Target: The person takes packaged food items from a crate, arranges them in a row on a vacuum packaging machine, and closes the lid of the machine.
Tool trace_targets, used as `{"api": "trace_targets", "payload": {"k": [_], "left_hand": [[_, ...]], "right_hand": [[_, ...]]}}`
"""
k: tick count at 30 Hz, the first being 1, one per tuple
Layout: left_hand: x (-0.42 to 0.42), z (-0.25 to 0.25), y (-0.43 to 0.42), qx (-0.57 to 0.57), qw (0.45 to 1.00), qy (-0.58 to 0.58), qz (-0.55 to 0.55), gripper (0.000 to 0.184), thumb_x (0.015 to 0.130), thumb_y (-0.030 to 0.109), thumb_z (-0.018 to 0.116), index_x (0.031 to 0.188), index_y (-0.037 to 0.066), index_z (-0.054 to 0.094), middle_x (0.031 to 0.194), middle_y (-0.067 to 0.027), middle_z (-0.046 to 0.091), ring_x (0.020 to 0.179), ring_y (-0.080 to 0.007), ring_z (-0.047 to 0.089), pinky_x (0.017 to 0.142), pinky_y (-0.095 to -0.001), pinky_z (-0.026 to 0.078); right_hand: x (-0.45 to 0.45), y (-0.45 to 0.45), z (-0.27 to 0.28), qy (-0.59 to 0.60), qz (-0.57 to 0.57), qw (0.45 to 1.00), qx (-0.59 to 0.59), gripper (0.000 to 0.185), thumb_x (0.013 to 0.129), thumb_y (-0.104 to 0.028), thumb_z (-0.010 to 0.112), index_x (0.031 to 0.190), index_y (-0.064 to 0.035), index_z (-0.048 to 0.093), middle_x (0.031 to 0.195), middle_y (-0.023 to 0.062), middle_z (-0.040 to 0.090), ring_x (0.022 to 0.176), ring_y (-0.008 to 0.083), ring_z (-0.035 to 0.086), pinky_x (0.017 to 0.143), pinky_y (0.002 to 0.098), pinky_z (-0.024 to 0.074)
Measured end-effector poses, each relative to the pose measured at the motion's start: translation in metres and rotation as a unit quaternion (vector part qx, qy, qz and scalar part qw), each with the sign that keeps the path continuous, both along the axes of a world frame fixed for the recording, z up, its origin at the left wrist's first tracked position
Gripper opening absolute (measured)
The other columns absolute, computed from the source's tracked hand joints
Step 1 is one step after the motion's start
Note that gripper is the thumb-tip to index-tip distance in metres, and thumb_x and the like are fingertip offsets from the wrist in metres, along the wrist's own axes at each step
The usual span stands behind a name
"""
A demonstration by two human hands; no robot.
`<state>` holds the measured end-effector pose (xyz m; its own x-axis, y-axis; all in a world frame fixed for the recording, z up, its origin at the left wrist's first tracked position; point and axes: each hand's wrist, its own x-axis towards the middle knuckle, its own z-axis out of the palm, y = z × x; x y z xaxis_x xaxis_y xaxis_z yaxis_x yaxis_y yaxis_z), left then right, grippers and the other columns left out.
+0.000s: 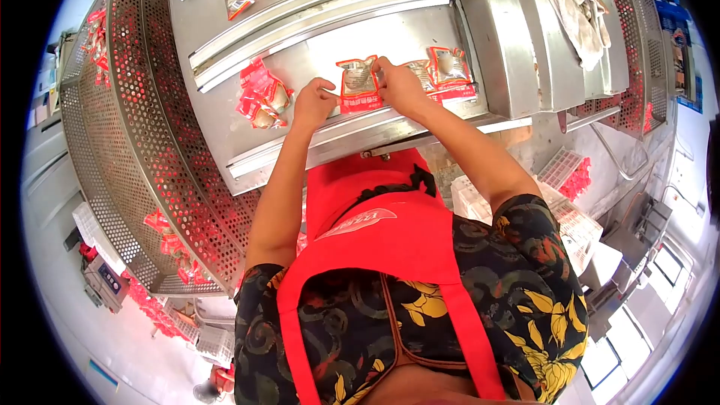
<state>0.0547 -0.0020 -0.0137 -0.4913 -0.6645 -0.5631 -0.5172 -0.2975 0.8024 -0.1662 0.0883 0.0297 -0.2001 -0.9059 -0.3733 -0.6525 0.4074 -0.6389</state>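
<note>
Left hand (315,102): half-curled, released | right hand (401,88): touching red packet (358,80) (cannot tell whether gripping)

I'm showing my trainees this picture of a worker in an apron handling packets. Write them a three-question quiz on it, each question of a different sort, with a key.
1. Multiple choice: what colour is the apron?
A. Blue
B. Red
C. Green
2. True or false: the worker's right hand is at the right edge of a red-and-clear packet.
3. Fill the gap: a pale cloth lies towards the upper ____ of the picture.

Key: 1. B; 2. True; 3. right
</note>
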Motion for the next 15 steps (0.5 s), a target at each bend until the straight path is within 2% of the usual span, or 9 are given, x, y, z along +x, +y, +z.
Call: {"api": "trace_targets", "payload": {"k": [3, 5, 6, 8, 9, 13, 15], "left_hand": [[-0.003, -0.003, 0.009, 0.031, 0.998, 0.047, -0.03, 0.028, 0.076, 0.003, 0.074, 0.101, 0.001, 0.061, 0.08, -0.0092, 0.07, 0.071, -0.0123, 0.063, 0.062, -0.0269, 0.049], [-0.006, 0.0, 0.013, 0.04, 0.998, 0.044, -0.036, 0.029, 0.078, 0.002, 0.074, 0.103, 0.0, 0.059, 0.08, -0.0087, 0.069, 0.072, -0.0116, 0.062, 0.062, -0.0256, 0.048], [-0.008, 0.002, 0.014, 0.048, 0.997, 0.042, -0.042, 0.03, 0.079, 0.0, 0.073, 0.105, -0.001, 0.058, 0.081, -0.0081, 0.068, 0.072, -0.0109, 0.062, 0.062, -0.0243, 0.047], [-0.007, 0.001, 0.013, 0.054, 0.997, 0.039, -0.044, 0.03, 0.079, 0.0, 0.073, 0.105, -0.001, 0.058, 0.081, -0.0077, 0.068, 0.073, -0.0109, 0.062, 0.063, -0.0242, 0.047], [-0.007, 0.001, 0.014, 0.061, 0.997, 0.034, -0.045, 0.03, 0.079, 0.001, 0.073, 0.105, -0.001, 0.058, 0.081, -0.0073, 0.068, 0.073, -0.0109, 0.062, 0.063, -0.0241, 0.047], [-0.013, 0.01, 0.013, 0.078, 0.993, 0.056, -0.064, 0.029, 0.079, 0.001, 0.074, 0.104, -0.001, 0.059, 0.083, -0.0076, 0.068, 0.073, -0.0107, 0.061, 0.063, -0.0242, 0.047], [-0.01, 0.004, 0.018, 0.029, 0.994, 0.027, -0.1, 0.025, 0.08, 0.003, 0.074, 0.101, 0.0, 0.061, 0.083, -0.0064, 0.067, 0.073, -0.0103, 0.061, 0.063, -0.0242, 0.047]], "right_hand": [[-0.004, 0.006, 0.01, 0.036, 0.008, 0.999, -0.012, 0.042, 0.076, -0.004, 0.07, 0.113, -0.0094, 0.051, 0.076, 0.0106, 0.069, 0.075, 0.0328, 0.066, 0.068, 0.0436, 0.0512], [-0.003, 0.011, 0.032, 0.093, 0.028, 0.995, 0.02, 0.038, 0.076, -0.008, 0.072, 0.11, -0.0091, 0.054, 0.086, 0.0097, 0.067, 0.084, 0.0329, 0.065, 0.069, 0.0442, 0.0517], [-0.002, 0.02, 0.036, 0.095, 0.027, 0.995, 0.021, 0.038, 0.076, -0.008, 0.072, 0.11, -0.0091, 0.054, 0.086, 0.0097, 0.067, 0.084, 0.0329, 0.065, 0.069, 0.0442, 0.0517], [-0.001, 0.035, 0.043, 0.081, 0.131, 0.971, -0.183, 0.03, 0.079, -0.013, 0.071, 0.105, -0.0101, 0.057, 0.099, 0.007, 0.063, 0.095, 0.0308, 0.062, 0.07, 0.0442, 0.0526], [0.001, 0.041, 0.042, 0.047, 0.164, 0.964, -0.205, 0.014, 0.08, -0.01, 0.064, 0.093, -0.0083, 0.059, 0.104, 0.0091, 0.056, 0.101, 0.0298, 0.058, 0.071, 0.0428, 0.053], [0.003, 0.054, 0.027, 0.115, 0.217, 0.952, -0.182, 0.008, 0.074, -0.005, 0.061, 0.082, -0.0053, 0.059, 0.097, 0.0087, 0.056, 0.096, 0.028, 0.059, 0.071, 0.0386, 0.054], [0.004, 0.067, 0.026, 0.103, 0.208, 0.956, -0.179, 0.009, 0.074, -0.005, 0.061, 0.083, -0.0051, 0.059, 0.099, 0.0088, 0.057, 0.096, 0.0283, 0.059, 0.072, 0.0392, 0.0539]]}}
